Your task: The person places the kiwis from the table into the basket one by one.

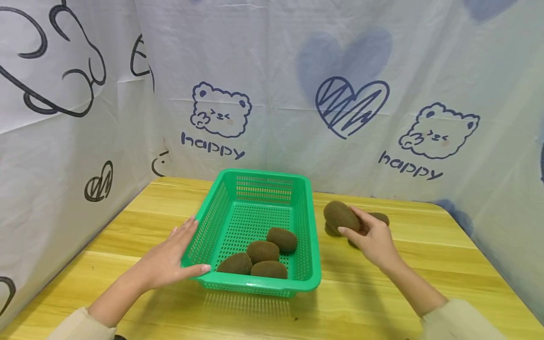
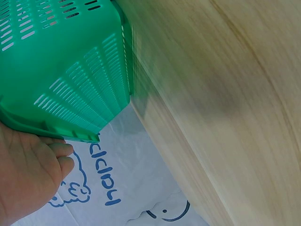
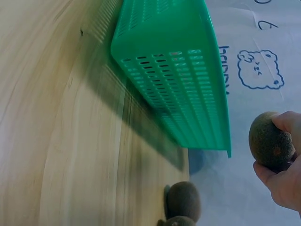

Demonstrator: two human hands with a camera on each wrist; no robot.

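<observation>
A green plastic basket [image 1: 314, 255] with slotted walls stands on the table, several brown kiwifruit [image 1: 263, 251] in its near end. My left hand [image 1: 167, 259] rests against its left rim, fingers laid fairly straight along the edge and thumb at the near corner. Right of the basket, my right hand [image 1: 374, 236] pinches a kiwifruit [image 1: 340, 215] between thumb and fingers. In the right wrist view this kiwifruit [image 3: 269, 141] is held above the table. More kiwifruit [image 1: 380, 217] lie beneath and behind that hand, partly hidden by it; two of these kiwifruit [image 3: 183, 201] show in the right wrist view.
The wooden table [image 1: 361, 302] has light yellow grain. White cloth [image 1: 280, 137] with printed bears, hearts and lettering hangs behind it and at both sides. The basket's right wall [image 3: 174, 89] stands between the loose kiwifruit and those inside.
</observation>
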